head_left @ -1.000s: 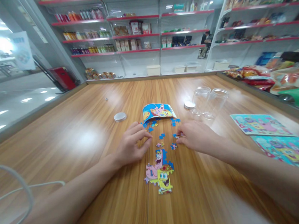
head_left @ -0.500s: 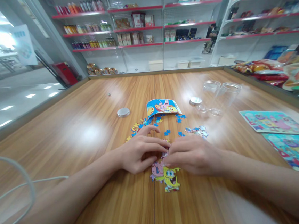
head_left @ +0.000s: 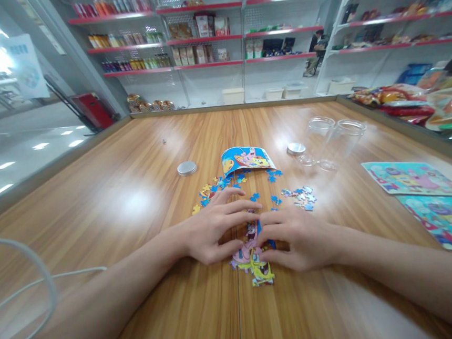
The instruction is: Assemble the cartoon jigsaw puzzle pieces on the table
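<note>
A partly joined cartoon jigsaw [head_left: 254, 255] lies on the wooden table [head_left: 133, 198]. My left hand [head_left: 215, 228] rests over its upper left edge, fingers stretched flat toward the middle. My right hand [head_left: 293, 237] lies over its right side, fingers curled and pressing on the pieces near the top. The fingertips of both hands meet above the jigsaw. Whether a loose piece sits under them is hidden. Loose blue and yellow pieces [head_left: 215, 187] lie just beyond my left hand, and a small pale pile [head_left: 301, 196] beyond my right.
A printed picture sheet [head_left: 247, 160] lies past the loose pieces. Two metal lids [head_left: 187, 168] and two clear jars [head_left: 336, 138] on their sides stand further back. Two finished puzzle boards [head_left: 411, 179] lie at right. A white cable [head_left: 31, 292] loops at left. Shelves line the back.
Both hands came back from the loose pieces to the joined jigsaw and now press on it together. The camera view shifted slightly.
</note>
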Demonstrator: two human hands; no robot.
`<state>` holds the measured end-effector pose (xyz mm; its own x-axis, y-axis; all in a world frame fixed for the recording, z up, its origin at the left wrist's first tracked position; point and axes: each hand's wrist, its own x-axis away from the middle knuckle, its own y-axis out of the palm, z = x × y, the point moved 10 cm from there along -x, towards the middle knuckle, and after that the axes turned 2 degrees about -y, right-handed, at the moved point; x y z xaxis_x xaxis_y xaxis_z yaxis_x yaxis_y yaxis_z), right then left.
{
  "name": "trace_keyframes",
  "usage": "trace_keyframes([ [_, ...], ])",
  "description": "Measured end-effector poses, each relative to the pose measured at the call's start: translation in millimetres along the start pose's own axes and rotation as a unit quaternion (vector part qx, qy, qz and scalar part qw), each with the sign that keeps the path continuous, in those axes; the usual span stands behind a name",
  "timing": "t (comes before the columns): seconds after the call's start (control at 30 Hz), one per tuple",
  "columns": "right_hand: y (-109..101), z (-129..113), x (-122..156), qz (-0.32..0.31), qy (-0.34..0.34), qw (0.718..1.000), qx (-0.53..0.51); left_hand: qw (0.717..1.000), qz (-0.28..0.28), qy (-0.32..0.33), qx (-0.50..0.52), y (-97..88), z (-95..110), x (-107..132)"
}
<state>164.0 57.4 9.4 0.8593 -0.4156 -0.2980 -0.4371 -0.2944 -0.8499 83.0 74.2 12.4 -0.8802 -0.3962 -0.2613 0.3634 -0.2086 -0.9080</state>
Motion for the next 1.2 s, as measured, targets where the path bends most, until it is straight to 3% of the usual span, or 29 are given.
trace_keyframes([
  [0.47, -4, 7, -5, 0.046, -0.01, 0.999, -0.006, 0.999, -0.016, 0.028, 0.036, 2.4, 6, -2],
  [0.73, -7, 6, -9, 0.081, 0.023, 0.996, -0.003, 0.998, -0.025, 0.019, 0.047, 4.5, 7, -5],
  [1.2, 2, 10, -10, 0.057, 0.054, 0.997, 0.025, 1.0, -0.012, 0.0, 0.009, 7.6, -1, -3],
])
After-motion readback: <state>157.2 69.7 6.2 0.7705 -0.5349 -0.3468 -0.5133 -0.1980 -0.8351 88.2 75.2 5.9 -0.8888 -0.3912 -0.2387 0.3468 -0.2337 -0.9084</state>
